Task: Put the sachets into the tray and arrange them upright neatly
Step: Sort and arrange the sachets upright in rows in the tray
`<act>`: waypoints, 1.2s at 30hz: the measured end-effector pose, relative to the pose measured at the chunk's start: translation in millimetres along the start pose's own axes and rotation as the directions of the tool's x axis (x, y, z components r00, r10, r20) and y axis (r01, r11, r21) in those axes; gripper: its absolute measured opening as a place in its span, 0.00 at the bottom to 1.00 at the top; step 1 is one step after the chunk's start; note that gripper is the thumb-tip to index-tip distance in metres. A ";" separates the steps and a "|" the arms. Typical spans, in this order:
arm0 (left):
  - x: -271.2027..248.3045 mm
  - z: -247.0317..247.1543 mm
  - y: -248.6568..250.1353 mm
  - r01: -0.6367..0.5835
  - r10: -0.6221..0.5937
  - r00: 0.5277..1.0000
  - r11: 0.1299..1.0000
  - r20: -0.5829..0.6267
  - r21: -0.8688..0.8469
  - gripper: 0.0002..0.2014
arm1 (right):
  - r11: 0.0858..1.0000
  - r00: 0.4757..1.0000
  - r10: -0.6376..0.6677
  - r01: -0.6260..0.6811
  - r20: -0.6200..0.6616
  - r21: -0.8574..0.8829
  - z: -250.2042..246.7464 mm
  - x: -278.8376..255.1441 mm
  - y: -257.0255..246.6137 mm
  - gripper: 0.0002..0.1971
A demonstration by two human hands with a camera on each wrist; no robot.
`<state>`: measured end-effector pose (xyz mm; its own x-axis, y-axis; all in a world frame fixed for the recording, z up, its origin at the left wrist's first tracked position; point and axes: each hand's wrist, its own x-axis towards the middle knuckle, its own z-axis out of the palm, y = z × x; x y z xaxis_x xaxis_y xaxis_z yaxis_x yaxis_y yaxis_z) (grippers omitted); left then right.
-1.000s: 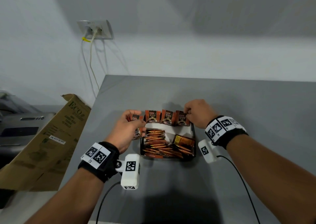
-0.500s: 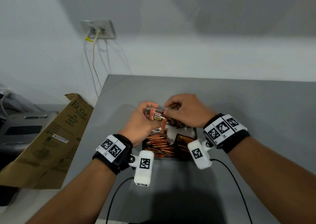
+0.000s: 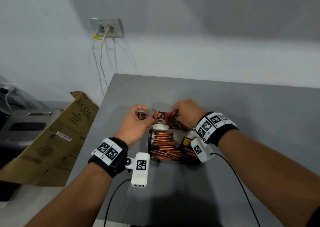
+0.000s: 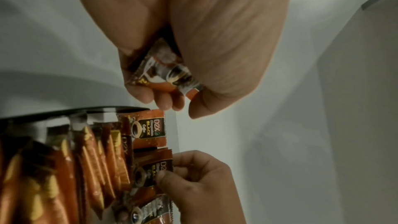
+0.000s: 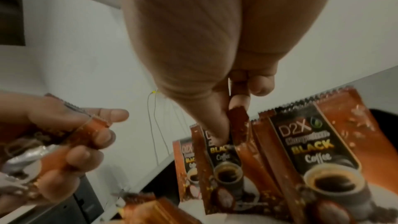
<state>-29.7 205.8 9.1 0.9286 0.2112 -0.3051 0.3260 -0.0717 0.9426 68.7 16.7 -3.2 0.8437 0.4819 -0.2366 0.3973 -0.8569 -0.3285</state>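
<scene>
A black tray [image 3: 150,141] on the grey table holds several orange coffee sachets [image 3: 163,142] lying edge-up. Along its far side a few stand upright, one facing me [image 3: 160,119]. My left hand [image 3: 144,115] is at the tray's far left corner and grips a small bundle of sachets [image 4: 163,72], seen also in the right wrist view [image 5: 64,144]. My right hand [image 3: 175,115] pinches the top of one upright sachet [image 5: 224,152] between thumb and finger in that far row, beside another standing sachet [image 5: 318,144]. The tray's right part is hidden by my right wrist.
A flattened cardboard box [image 3: 57,140] leans off the table's left edge, with a grey device [image 3: 26,124] behind it. Two cables hang from a wall socket [image 3: 106,27] past the far left corner. Bare grey table [image 3: 251,122] lies right of and beyond the tray.
Half a second ago both hands met above the tray at the bundle. Now my right hand has come down with one sachet into the far row, and my left hand has drawn back left.
</scene>
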 end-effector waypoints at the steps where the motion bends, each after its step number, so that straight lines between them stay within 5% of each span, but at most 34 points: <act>1: -0.6 -1.8 -1.7 0.001 -0.001 1.000 1.000 0.003 0.002 0.17 | 1.000 1.000 -0.002 0.003 0.012 -0.015 2.0 1.5 -1.2 0.09; 36: -6.6 -18.3 -19.9 0.056 -0.056 0.998 0.997 0.006 -0.053 0.17 | 1.000 0.998 0.010 -0.012 -0.064 -0.018 -0.7 -1.1 -0.5 0.07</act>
<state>-45.5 223.7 -5.2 0.9100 0.2087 -0.3582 0.3678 -0.0075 0.9299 67.9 16.5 -2.1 0.8693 0.4602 -0.1806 0.3939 -0.8655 -0.3095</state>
